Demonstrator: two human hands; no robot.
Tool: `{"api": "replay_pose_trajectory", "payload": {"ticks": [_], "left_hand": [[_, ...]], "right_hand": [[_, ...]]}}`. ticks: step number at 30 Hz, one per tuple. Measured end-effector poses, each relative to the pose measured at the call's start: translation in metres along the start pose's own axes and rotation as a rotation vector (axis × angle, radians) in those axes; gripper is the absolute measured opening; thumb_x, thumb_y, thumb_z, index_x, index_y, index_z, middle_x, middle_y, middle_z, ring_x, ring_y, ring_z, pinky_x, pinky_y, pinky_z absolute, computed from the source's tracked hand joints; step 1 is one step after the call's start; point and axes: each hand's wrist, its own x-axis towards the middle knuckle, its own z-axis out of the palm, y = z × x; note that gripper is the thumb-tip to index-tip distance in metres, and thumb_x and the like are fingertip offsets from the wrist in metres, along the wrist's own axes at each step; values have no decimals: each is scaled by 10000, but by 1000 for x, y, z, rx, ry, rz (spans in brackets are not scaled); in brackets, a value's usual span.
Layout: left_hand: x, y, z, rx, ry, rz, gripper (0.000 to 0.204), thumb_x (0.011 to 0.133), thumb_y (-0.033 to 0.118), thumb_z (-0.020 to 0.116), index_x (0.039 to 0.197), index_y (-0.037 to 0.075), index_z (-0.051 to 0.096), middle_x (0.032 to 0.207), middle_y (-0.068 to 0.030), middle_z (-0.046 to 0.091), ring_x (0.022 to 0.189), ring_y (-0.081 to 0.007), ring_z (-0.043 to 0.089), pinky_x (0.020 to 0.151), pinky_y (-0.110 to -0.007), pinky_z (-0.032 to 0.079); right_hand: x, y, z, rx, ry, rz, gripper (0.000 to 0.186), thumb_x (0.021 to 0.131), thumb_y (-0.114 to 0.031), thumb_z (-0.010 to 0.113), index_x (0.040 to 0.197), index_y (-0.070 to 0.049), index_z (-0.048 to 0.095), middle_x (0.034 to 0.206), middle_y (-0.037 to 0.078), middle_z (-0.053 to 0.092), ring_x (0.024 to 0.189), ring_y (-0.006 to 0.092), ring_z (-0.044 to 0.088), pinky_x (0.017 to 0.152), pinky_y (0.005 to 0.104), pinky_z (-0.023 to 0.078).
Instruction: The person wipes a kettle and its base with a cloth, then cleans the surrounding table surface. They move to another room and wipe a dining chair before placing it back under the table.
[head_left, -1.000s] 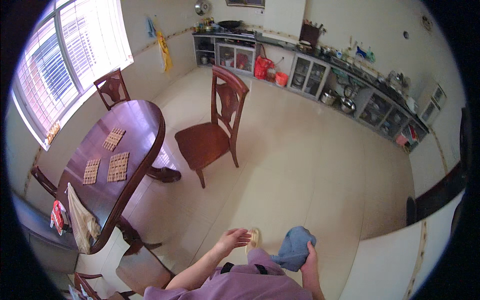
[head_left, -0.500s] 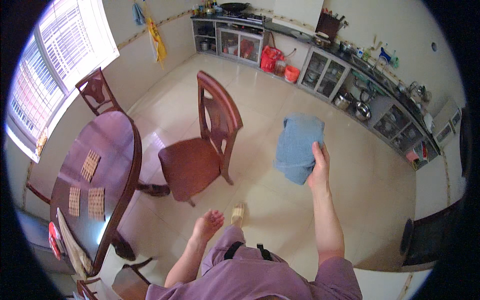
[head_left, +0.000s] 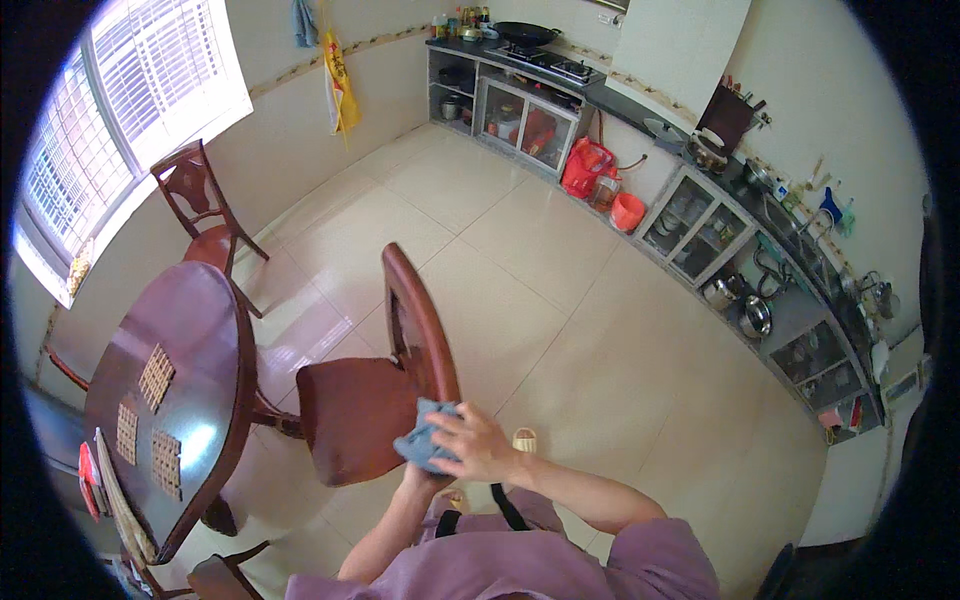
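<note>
A bunched blue cloth (head_left: pixel 424 440) is in my right hand (head_left: pixel 478 447), whose fingers are bent over it. The cloth lies against the near end of the backrest of a dark red wooden chair (head_left: pixel 352 410). Just below the cloth is my left hand (head_left: pixel 426 480), at the near side of the same backrest. Its fingers are hidden by the cloth and the chair, so whether it grips the chair does not show. The chair stands upright, its seat turned toward the table on the left.
An oval dark wooden table (head_left: pixel 215 340) with several woven mats (head_left: pixel 167 465) stands at the left. Another chair (head_left: pixel 200 190) is near the window. Along the far and right walls runs a kitchen counter (head_left: pixel 640 110), with a red bucket (head_left: pixel 628 212) on the floor before it.
The cloth, spread out in my raised right hand before, is now bunched against the chair's backrest. Both hands have come together there, and my view has shifted closer to the chair.
</note>
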Motion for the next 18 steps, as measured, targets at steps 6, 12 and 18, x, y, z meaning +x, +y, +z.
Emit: {"api": "replay_pose_trajectory", "payload": {"ticks": [6, 12, 18], "left_hand": [[-8, -16, -26, -296, 495, -86, 378, 886, 279, 417, 1160, 25, 475, 1055, -159, 573, 941, -299, 568, 811, -472, 479], [0, -65, -54, -515, 541, 167, 376, 882, 270, 380, 1115, -3, 495, 970, -197, 587, 845, -358, 594, 780, -508, 493], [12, -59, 11, -501, 735, 395, 393, 898, 327, 428, 1149, 37, 519, 1073, -133, 597, 945, -257, 587, 840, -388, 470]], "right_hand": [[75, 97, -5, 113, 1, -158, 242, 687, -259, 694, 827, -89, 593, 1124, 35, 545, 900, 297, 479, 773, 385, 459], [168, 166, 15, 141, 53, -176, 290, 649, -224, 724, 840, -84, 557, 1138, 46, 517, 957, 282, 440, 843, 428, 355], [222, 212, 37, 565, -17, 15, 636, 704, -250, 678, 1242, -39, 410, 1324, 146, 372, 1173, 304, 348, 982, 416, 290]]}}
